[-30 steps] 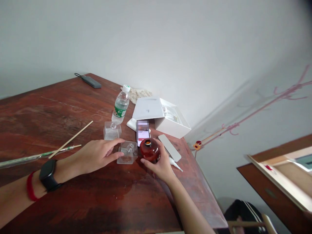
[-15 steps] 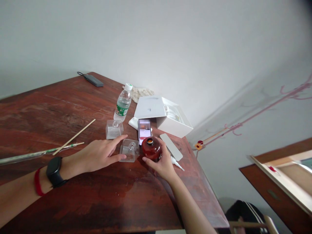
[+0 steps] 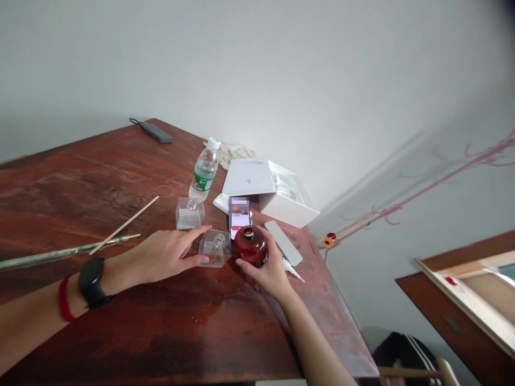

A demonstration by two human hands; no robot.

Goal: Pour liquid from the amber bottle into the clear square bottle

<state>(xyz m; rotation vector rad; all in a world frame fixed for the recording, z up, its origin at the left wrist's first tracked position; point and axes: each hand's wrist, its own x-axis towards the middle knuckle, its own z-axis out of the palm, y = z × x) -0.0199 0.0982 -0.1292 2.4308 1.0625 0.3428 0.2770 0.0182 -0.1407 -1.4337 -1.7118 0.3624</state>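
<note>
My right hand (image 3: 267, 273) is wrapped round a round, reddish-brown glass bottle (image 3: 250, 247) with a short open neck, upright on the table. To its left is a clear square glass bottle (image 3: 211, 252). My left hand (image 3: 171, 254) reaches to the clear bottle's left side, thumb and forefinger stretched apart along it. The fingertips seem to touch it, but I cannot tell whether they grip. A second clear square bottle (image 3: 189, 217) stands just behind my left hand. A lit phone (image 3: 240, 219) is propped up behind the brown bottle.
Behind stand a plastic water bottle (image 3: 204, 170) and an open white box (image 3: 289, 206). Wooden sticks (image 3: 124, 224) lie at the left, a grey device (image 3: 156, 132) at the back. A white-tipped tube (image 3: 293, 271) and flat white piece (image 3: 284, 242) lie right, near the table edge.
Both hands keep their places at the bottles. The whole view has shifted very slightly; nothing else has visibly moved.
</note>
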